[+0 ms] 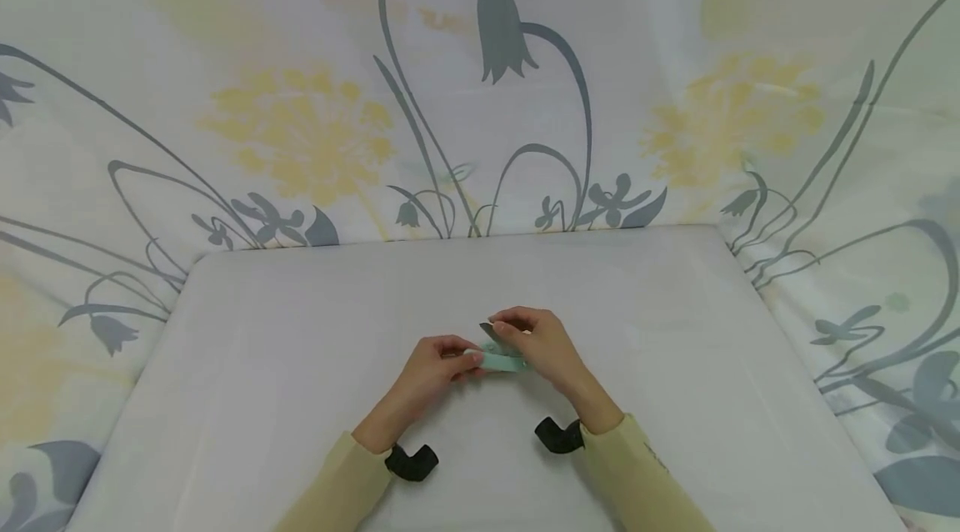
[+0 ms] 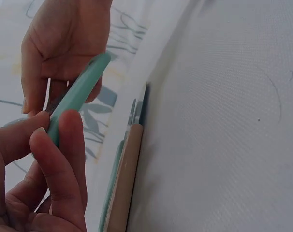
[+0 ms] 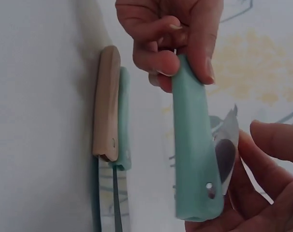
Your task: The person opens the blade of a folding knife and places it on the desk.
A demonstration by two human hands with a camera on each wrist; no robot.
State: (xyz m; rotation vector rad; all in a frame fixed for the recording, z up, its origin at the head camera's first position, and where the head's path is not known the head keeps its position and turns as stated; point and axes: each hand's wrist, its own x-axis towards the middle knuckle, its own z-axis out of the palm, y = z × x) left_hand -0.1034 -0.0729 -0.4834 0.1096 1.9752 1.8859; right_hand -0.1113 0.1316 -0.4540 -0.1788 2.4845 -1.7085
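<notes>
A folding knife with a mint-green handle [image 3: 192, 140] is held up over the table, its metal blade [image 3: 227, 150] partly swung out from the handle. My left hand [image 1: 442, 365] pinches one end of the handle between thumb and fingertips. At the other end is my right hand [image 1: 543, 344], its fingers [image 3: 243, 186] bent behind the blade and its thumb [image 3: 277, 140] standing apart from the metal in the right wrist view. The dark blade tip [image 1: 487, 330] points up and left beside the right fingertips in the head view.
In the left wrist view, a beige-handled knife [image 2: 124, 179] lies on the white table [image 1: 300, 399] with its blade out, beside another with a mint handle [image 2: 111, 188]. Black camera mounts [image 1: 412, 463] sit at both wrists. Flower-patterned cloth [image 1: 480, 98] surrounds the table.
</notes>
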